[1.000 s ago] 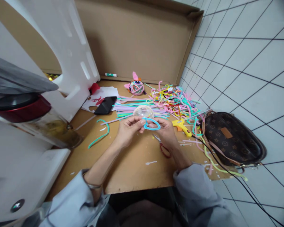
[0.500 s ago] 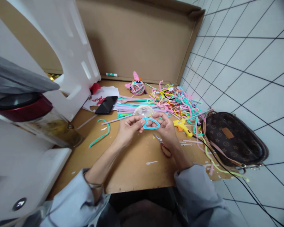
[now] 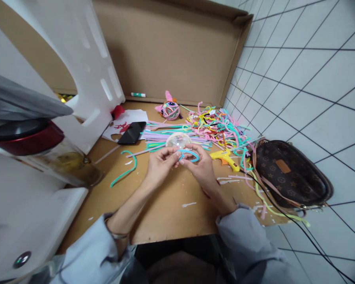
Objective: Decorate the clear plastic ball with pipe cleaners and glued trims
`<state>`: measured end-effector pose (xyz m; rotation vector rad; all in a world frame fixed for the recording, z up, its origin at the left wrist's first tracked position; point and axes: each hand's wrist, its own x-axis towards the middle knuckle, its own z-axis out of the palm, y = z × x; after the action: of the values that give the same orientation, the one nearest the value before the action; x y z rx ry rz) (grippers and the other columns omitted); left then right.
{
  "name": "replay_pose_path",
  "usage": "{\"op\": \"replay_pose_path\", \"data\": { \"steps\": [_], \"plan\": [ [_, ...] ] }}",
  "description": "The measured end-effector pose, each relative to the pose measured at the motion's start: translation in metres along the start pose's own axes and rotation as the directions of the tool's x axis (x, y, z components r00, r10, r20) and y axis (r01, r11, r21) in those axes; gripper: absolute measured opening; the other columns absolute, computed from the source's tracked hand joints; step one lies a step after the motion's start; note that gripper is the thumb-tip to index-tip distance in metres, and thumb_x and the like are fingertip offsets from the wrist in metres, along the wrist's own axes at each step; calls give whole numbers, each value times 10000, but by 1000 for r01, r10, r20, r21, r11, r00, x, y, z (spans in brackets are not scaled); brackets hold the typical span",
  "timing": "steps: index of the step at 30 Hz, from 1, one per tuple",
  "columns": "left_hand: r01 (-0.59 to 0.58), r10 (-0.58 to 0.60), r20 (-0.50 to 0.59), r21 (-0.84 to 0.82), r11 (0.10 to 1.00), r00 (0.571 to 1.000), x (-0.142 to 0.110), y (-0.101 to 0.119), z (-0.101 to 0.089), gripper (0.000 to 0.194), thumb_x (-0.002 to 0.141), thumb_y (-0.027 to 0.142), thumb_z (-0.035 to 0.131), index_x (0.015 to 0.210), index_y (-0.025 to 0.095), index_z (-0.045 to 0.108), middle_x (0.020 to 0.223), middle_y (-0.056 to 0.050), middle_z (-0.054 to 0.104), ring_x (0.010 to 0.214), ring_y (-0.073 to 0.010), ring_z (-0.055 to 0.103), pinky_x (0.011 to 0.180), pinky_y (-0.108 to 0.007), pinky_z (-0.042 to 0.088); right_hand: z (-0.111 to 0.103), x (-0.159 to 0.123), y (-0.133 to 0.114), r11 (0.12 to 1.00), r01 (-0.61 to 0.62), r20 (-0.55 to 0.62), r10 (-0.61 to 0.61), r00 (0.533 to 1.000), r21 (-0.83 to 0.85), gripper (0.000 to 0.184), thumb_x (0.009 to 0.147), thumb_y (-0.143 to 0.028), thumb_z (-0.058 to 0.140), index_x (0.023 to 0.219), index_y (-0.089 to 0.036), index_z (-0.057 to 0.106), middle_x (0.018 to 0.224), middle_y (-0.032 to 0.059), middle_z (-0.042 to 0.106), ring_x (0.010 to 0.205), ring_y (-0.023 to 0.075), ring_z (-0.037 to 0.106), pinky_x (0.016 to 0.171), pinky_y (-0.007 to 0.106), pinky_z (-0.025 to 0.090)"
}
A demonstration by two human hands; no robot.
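A bent blue pipe cleaner [image 3: 190, 154] forms a small loop between both my hands above a cardboard work surface [image 3: 165, 205]. My left hand [image 3: 159, 165] pinches its left end with closed fingers. My right hand [image 3: 200, 165] is closed on the right side of the loop. Just beyond my fingertips lies a clear plastic ball [image 3: 178, 140]. The pipe cleaner loop looks tight against the ball's near side.
A heap of coloured pipe cleaners [image 3: 215, 128] lies behind, with a wrapped pink ball figure [image 3: 170, 109]. A yellow glue gun [image 3: 225, 157], a brown handbag [image 3: 290, 173], a black phone [image 3: 132, 131], a loose teal pipe cleaner [image 3: 126, 167] and a red-lidded jar [image 3: 41, 154] surround my hands.
My right hand has shifted left and nearer, covering the scissors that lay on the board. The blue loop has become smaller and flatter between my fingers.
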<state>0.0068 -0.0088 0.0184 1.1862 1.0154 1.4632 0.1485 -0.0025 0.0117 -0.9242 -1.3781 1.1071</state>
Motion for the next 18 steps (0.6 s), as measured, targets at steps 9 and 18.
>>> {"op": "replay_pose_path", "data": {
  "steps": [9, 18],
  "plan": [
    [38, -38, 22, -28, 999, 999, 0, -4, 3, 344, 611, 436, 826, 708, 133, 695, 538, 10, 609, 466, -82, 501, 482, -211, 394, 3, -3, -2, 1000, -18, -15, 18, 1000, -2, 373, 664, -280, 730, 979, -226, 538, 687, -47, 647, 611, 133, 616, 603, 264, 497],
    [92, -91, 71, -11, 996, 993, 1, -5, 2, 376, 629, 494, 808, 687, 144, 685, 512, 29, 552, 452, -73, 438, 464, -210, 355, 0, -2, -3, 999, -41, -39, 42, 998, 33, 396, 631, -286, 765, 967, -220, 566, 641, -65, 609, 563, 108, 550, 568, 243, 459]
  ]
}}
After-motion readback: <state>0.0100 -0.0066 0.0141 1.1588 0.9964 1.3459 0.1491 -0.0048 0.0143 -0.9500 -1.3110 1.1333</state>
